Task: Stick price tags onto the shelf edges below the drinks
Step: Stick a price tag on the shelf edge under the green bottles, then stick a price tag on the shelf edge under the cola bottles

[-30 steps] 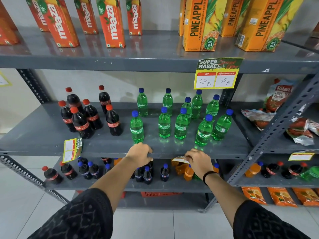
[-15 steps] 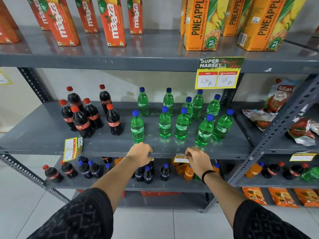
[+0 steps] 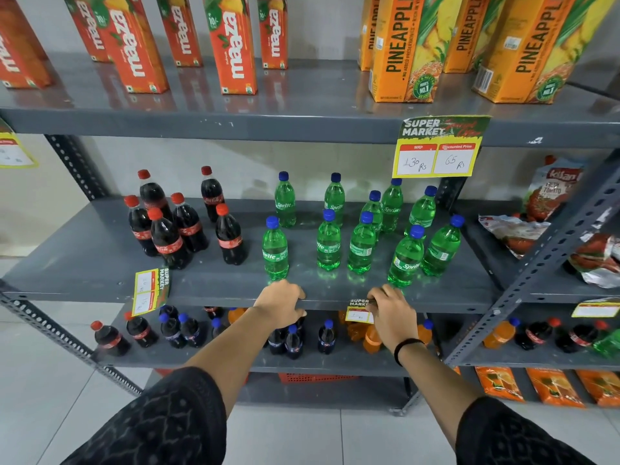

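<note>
Two hands: both at the front edge of the middle shelf [image 3: 436, 297], palms down, forearms reaching up from dark patterned sleeves
Right hand [image 3: 392, 313]: fingers curled onto a price tag [image 3: 359, 310], pressing it against the shelf edge; a black band sits on the wrist
Price tag: flat on the edge below the green Sprite bottles [image 3: 362, 243]; its left part shows, the rest is under the fingers
Change: a second ago the tag was curled and tilted under the hand; now it lies flatter with its "SUPER MARKET" heading readable
Left hand [image 3: 281, 302]: fingers closed over the bare shelf lip, holding nothing else; it has not shifted
Open room: bare grey edge between the two hands, and more to the right as far as the slanted upright [image 3: 550, 250]
Other tags: a sideways tag [image 3: 149, 290] hangs on the same edge below the cola bottles [image 3: 167, 226]; a large tag [image 3: 439, 147] hangs from the top shelf under the pineapple cartons [image 3: 412, 45]
Below: small dark and orange bottles [image 3: 369, 337] stand behind the hands on the lower shelf
</note>
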The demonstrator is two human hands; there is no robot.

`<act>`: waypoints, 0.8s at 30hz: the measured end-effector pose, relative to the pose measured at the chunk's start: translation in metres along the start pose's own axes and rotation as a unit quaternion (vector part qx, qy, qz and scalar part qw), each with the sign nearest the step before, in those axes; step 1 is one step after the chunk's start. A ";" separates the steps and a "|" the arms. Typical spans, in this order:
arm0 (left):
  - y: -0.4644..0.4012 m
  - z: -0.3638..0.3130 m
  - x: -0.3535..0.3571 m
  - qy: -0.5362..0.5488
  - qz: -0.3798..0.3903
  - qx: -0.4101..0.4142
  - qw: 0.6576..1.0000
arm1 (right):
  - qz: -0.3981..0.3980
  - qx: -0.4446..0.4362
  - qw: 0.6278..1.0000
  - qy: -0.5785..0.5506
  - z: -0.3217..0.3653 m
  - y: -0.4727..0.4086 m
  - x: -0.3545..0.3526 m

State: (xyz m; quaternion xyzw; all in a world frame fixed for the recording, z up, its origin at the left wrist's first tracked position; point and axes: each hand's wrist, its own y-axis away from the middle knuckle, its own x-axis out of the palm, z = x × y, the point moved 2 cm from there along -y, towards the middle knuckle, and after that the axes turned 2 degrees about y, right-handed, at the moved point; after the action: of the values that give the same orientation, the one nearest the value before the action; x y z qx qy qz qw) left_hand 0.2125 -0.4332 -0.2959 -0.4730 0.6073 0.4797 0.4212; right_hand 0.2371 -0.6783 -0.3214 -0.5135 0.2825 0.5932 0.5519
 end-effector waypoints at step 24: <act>0.155 0.363 -0.038 -0.011 -0.148 -0.084 0.985 | -0.003 -0.019 0.981 -0.192 0.335 -0.005 0.094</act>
State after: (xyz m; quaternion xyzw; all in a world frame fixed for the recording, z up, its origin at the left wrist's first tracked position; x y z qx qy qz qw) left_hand 0.0895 -0.0565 -0.2975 -0.5861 0.4831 0.4669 0.4529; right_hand 0.1550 -0.3407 -0.3024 -0.4017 0.1586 0.6845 0.5873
